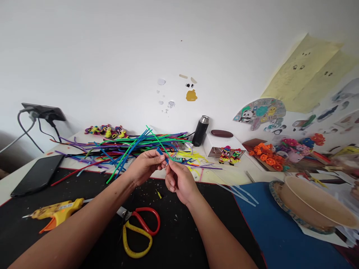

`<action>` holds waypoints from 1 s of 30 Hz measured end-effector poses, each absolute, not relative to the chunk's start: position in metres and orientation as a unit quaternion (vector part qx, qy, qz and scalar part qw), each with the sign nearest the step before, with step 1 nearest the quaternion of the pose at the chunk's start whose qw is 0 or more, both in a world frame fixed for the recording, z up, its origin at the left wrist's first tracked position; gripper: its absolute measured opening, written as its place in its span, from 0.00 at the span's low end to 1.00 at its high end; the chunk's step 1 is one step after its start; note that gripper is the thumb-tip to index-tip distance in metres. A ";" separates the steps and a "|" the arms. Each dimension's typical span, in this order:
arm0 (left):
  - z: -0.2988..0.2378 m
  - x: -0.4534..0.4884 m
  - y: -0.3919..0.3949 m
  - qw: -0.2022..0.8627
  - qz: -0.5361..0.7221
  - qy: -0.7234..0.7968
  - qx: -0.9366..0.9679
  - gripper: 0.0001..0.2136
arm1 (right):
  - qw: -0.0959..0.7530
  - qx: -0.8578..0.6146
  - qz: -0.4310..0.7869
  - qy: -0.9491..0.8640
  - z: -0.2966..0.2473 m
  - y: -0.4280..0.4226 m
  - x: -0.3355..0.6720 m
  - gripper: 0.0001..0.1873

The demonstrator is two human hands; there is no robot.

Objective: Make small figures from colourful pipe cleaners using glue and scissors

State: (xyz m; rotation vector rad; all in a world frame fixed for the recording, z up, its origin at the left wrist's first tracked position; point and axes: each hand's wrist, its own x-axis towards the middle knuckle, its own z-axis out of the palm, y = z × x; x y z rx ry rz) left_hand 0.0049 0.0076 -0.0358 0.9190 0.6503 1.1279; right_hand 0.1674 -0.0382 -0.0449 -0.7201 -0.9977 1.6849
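"Hands first: how are they posed?"

"Both forearms come in from the near edge and meet above the far side of the black mat (182, 231). The left hand (146, 165) and the right hand (179, 182) sit with their fingertips almost touching, the right a little lower and nearer."

"Fingers?"

"The left thumb and fingertips pinch a short blue stick (160, 151), and a thin green stick (157, 140) slants up and left from the same grip. The right fingertips close on the near end of the blue stick, and its other fingers curl in."

"Room around them?"

"Just behind them a pile of coloured sticks (112, 147) spreads along the white table toward a bottle (201, 130). Scissors (140, 228) lie on the mat under the left forearm. A glue gun (57, 213) is further left, and a phone (37, 173) is at the mat's far left corner. Bare mat shows under the right forearm. To the right is a blue mat (280, 239) — a plate (314, 201) rests on its far side."
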 end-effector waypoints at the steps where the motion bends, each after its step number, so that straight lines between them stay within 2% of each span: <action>1: -0.036 0.005 0.008 0.694 0.512 0.296 0.411 0.17 | 0.504 -0.307 0.689 -0.420 -0.046 -0.038 0.167 0.27; 8: -0.036 0.004 0.010 0.679 0.525 0.303 0.414 0.17 | 0.524 -0.352 0.614 -0.474 -0.046 -0.037 0.168 0.28; 16: -0.034 0.002 0.008 0.651 0.509 0.330 0.456 0.16 | 0.531 -0.381 0.591 -0.474 -0.046 -0.035 0.171 0.25; 23: -0.024 -0.004 0.008 0.552 0.465 0.369 0.585 0.14 | 0.534 -0.402 0.543 -0.509 -0.047 -0.030 0.177 0.25; 30: -0.018 -0.011 0.008 0.482 0.362 0.400 0.690 0.12 | 0.502 -0.451 0.450 -0.585 -0.049 -0.031 0.182 0.23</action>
